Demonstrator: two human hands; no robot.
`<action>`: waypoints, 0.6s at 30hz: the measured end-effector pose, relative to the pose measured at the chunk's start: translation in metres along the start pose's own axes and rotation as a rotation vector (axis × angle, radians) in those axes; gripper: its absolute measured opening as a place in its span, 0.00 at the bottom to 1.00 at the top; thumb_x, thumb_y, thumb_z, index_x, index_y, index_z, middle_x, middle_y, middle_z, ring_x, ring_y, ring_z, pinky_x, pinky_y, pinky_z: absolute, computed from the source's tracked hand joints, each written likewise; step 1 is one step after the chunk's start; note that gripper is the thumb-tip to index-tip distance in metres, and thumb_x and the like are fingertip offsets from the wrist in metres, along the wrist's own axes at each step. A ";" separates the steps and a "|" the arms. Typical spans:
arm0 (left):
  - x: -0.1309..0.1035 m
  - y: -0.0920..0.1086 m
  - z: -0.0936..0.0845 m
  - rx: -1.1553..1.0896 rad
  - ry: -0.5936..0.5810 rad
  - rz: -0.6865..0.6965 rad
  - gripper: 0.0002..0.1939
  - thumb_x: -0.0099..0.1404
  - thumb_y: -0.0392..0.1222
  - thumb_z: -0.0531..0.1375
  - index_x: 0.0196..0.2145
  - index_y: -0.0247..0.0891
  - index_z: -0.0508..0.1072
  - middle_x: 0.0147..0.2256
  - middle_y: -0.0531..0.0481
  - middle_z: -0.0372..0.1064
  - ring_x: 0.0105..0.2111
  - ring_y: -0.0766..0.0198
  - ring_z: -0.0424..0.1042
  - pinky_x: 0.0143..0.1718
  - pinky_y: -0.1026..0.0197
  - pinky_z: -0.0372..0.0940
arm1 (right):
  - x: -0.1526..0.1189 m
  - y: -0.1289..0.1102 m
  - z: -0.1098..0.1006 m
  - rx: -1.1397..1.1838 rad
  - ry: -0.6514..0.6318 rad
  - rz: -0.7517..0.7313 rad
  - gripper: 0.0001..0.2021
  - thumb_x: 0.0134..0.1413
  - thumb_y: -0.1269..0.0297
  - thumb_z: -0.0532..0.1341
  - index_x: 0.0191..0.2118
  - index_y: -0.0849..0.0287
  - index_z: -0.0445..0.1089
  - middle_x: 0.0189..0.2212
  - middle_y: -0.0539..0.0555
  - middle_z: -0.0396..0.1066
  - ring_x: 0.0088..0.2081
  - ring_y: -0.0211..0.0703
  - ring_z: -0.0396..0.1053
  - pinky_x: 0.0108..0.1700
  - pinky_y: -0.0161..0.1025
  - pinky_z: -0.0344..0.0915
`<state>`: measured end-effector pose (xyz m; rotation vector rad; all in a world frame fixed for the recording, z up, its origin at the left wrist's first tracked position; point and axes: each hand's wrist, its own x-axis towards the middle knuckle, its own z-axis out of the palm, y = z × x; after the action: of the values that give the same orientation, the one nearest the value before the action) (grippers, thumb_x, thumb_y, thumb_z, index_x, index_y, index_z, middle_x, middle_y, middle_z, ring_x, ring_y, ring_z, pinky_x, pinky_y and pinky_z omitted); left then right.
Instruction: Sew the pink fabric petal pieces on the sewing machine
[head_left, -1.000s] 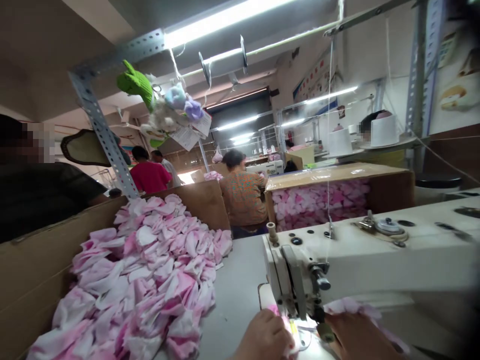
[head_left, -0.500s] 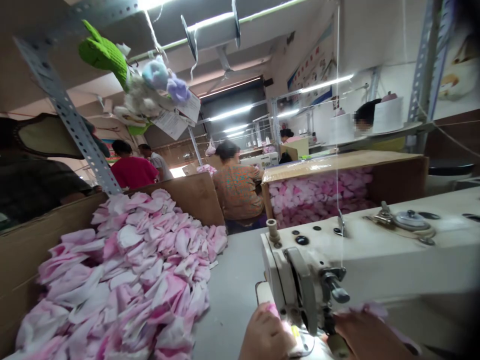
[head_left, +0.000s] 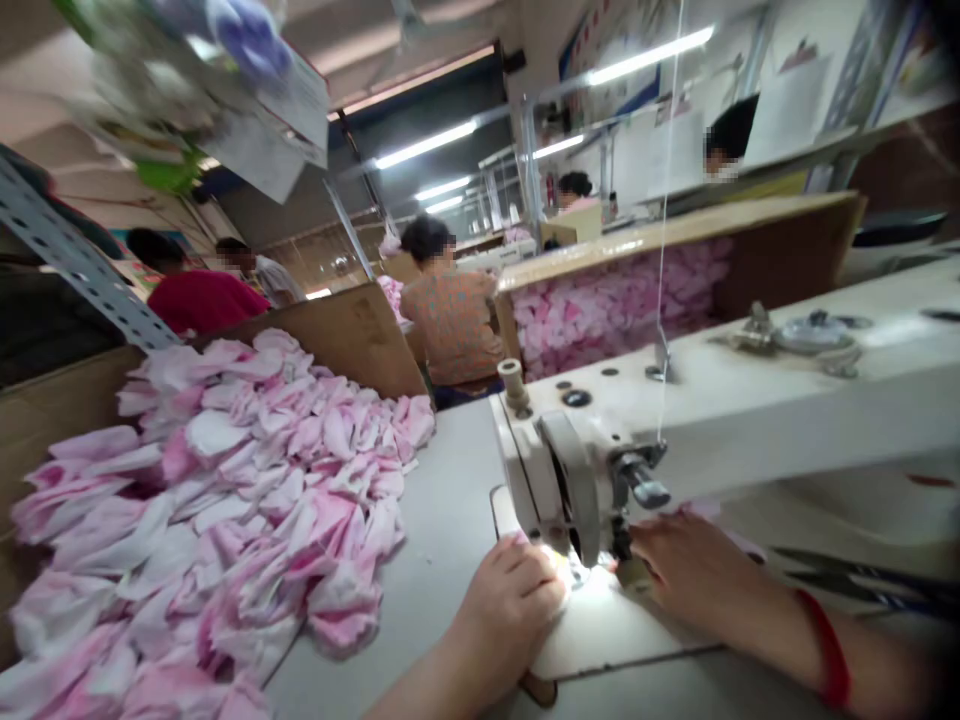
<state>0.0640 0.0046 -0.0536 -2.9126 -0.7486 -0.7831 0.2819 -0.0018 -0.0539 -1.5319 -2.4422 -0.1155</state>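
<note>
The white sewing machine (head_left: 577, 480) stands in front of me, its lamp lighting the needle area. My left hand (head_left: 514, 590) is closed just left of the needle, with a scrap of pink fabric (head_left: 517, 538) showing at its fingers. On the needle's other side, my right hand (head_left: 686, 565) has its fingers bent in close under the machine head; what they hold, if anything, is hidden. Pale pink cloth (head_left: 705, 508) shows behind that hand. A red band (head_left: 823, 650) circles my right wrist. Dark scissors (head_left: 862, 578) lie right of my right forearm.
A big heap of pink and white fabric pieces (head_left: 247, 500) lies left on the grey table (head_left: 427, 560), against cardboard (head_left: 360, 340). Behind the machine stands a carton (head_left: 787, 250) with more pink pieces. Plush toys (head_left: 195, 80) hang upper left. Several people sit or stand beyond.
The view has tilted downward, so more of both forearms, the red band and the scissors show. Both hands stay beside the needle.
</note>
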 end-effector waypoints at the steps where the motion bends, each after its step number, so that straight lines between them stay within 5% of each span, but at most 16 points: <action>1: 0.000 0.002 -0.001 0.019 -0.007 0.003 0.10 0.63 0.31 0.47 0.36 0.38 0.67 0.33 0.49 0.68 0.36 0.65 0.65 0.42 0.59 0.60 | 0.001 0.001 -0.004 0.019 -0.039 0.012 0.08 0.47 0.69 0.51 0.25 0.58 0.66 0.22 0.54 0.69 0.26 0.47 0.69 0.27 0.39 0.56; 12: 0.002 0.002 -0.002 -0.050 0.024 -0.041 0.12 0.60 0.29 0.48 0.38 0.37 0.67 0.33 0.48 0.68 0.35 0.63 0.64 0.38 0.61 0.62 | -0.001 -0.003 -0.014 0.097 -0.174 0.115 0.12 0.52 0.65 0.50 0.24 0.58 0.68 0.21 0.55 0.70 0.26 0.46 0.69 0.26 0.38 0.53; 18: 0.002 0.004 -0.004 -0.026 -0.114 -0.127 0.15 0.53 0.28 0.52 0.38 0.39 0.67 0.36 0.49 0.68 0.36 0.61 0.65 0.37 0.59 0.62 | -0.003 -0.005 -0.008 0.111 -0.150 0.123 0.11 0.51 0.64 0.53 0.21 0.57 0.66 0.20 0.54 0.69 0.24 0.46 0.68 0.24 0.37 0.53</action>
<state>0.0656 0.0018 -0.0490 -2.9785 -0.9488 -0.6442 0.2796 -0.0082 -0.0463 -1.6913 -2.4119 0.1608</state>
